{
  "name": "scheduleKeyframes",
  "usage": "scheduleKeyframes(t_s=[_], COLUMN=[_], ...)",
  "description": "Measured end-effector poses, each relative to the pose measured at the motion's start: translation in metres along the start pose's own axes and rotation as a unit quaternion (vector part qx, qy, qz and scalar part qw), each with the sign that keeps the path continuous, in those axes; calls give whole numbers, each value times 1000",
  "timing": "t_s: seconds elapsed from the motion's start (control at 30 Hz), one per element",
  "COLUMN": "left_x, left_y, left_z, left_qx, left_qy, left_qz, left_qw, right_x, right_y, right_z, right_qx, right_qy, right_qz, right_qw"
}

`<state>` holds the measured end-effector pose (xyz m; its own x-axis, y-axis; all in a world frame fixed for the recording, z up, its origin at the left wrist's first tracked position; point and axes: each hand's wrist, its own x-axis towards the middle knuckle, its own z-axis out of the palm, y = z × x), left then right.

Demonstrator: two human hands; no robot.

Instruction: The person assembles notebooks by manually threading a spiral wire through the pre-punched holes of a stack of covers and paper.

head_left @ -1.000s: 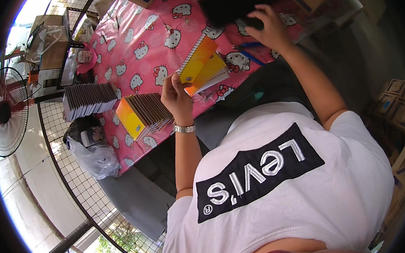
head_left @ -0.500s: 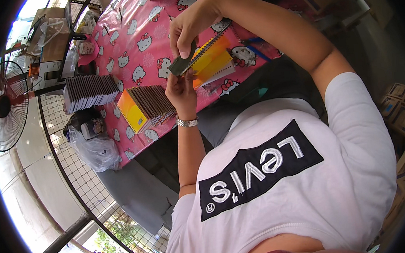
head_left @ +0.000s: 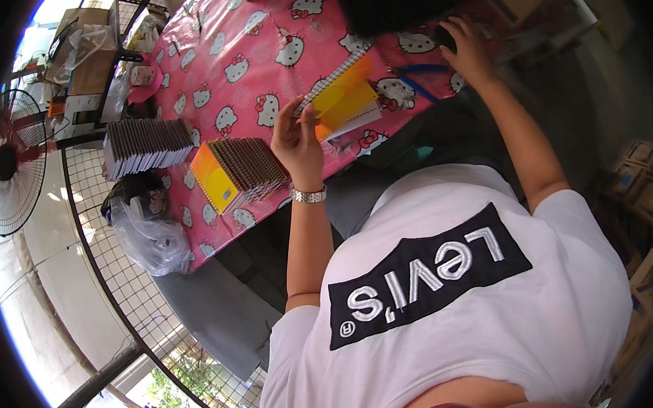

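The left hand [head_left: 298, 140] is closed on the corner of a yellow spiral notebook [head_left: 344, 98], tilting it up by the wire edge just above a short pile of the same notebooks on the pink cartoon-cat worktop [head_left: 241, 30]. The right hand [head_left: 466, 49] is stretched far out, fingers curled over a small dark thing beside a black tray [head_left: 404, 1]; whether it grips it, I cannot tell.

To do this well, I'd say keep the notebook steady by the spine side so the cover doesn't flop, and bring the right hand back without sweeping the blue pens [head_left: 417, 75] lying between.

Further left, a fanned row of yellow-covered notebooks [head_left: 238, 172] lies near the worktop's edge, then a grey-edged stack [head_left: 145, 144]. A clear plastic bag [head_left: 149, 233] hangs below. Brown cardboard boxes [head_left: 643, 177] sit at the right; a standing fan [head_left: 7, 171] at the far left.
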<state>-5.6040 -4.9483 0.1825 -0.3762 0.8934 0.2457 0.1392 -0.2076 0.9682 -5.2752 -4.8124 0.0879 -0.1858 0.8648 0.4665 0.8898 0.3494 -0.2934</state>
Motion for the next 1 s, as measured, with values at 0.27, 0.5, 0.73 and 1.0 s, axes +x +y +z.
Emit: scheduleKeyframes(t_s=[0.27,0.5,0.73,1.0], left_x=[0,-9,-14,-12], left_y=[-1,-5,-8,5], left_z=[6,8,12,-11], left_qx=[16,-28,-52,115], left_qy=[37,40,56,52], left_qz=[2,-14,4,98], left_qw=[999,999,997,987], right_x=[-57,-30,-15,-11], right_y=[-67,-148,-194,-205], right_z=[9,-78,-74,-79], right_qx=[74,353,319,678], right_qy=[-105,-23,-37,-400], right_qz=[-40,-71,-175,100], right_qw=[991,933,931,609])
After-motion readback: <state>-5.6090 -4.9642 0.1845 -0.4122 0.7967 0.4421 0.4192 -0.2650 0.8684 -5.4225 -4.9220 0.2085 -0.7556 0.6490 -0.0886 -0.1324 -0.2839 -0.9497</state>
